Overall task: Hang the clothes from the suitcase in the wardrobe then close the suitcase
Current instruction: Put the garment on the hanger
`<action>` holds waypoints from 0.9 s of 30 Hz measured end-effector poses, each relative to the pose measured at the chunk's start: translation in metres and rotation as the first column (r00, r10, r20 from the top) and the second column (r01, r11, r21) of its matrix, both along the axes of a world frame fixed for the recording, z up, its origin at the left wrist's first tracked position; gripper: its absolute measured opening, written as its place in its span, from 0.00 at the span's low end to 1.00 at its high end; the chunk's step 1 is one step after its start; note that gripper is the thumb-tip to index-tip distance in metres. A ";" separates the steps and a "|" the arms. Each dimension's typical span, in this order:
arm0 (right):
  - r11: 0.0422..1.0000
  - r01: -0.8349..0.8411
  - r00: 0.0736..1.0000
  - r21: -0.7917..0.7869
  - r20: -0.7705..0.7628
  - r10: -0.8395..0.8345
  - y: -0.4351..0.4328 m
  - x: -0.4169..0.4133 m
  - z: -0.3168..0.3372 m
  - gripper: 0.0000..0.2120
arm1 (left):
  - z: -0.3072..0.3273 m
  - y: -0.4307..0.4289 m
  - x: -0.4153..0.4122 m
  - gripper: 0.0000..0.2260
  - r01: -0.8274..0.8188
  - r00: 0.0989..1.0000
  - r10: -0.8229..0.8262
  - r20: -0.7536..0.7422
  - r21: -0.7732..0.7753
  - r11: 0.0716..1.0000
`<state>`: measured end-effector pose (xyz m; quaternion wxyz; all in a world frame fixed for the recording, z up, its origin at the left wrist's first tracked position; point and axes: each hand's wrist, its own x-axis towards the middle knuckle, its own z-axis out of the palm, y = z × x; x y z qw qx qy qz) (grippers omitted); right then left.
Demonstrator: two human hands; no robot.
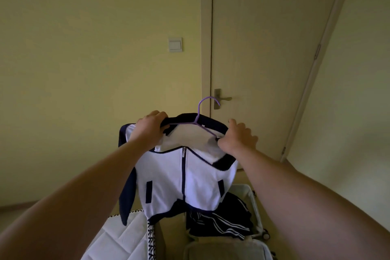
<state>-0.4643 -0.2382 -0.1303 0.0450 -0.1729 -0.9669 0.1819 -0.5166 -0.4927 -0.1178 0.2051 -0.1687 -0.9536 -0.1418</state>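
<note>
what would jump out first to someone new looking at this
A white and navy zip jacket on a purple hanger hangs mid-frame, held up at the collar by the left hand and right hand. Below it, dark striped clothes lie in the open suitcase; a closed door stands behind.

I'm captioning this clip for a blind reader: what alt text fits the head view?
The left hand and right hand grip the navy collar of a white zip jacket on a purple hanger, held up before a closed door. Below, an open suitcase holds a dark striped garment.
</note>
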 end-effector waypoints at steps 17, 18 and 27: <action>0.829 -0.170 0.982 -0.533 -0.021 0.188 0.020 -0.004 0.012 0.12 | -0.001 -0.011 0.008 0.13 -0.079 0.996 0.076 0.050 0.071 0.994; 0.818 -0.181 0.979 -0.545 -0.026 0.200 0.021 -0.004 0.007 0.18 | 0.000 -0.011 0.008 0.13 -0.089 0.995 0.086 0.044 0.073 0.993; 0.889 -0.457 0.858 0.019 -0.253 0.446 -0.015 -0.008 0.005 0.12 | 0.008 0.011 0.013 0.09 0.062 0.994 -0.068 0.087 0.060 0.996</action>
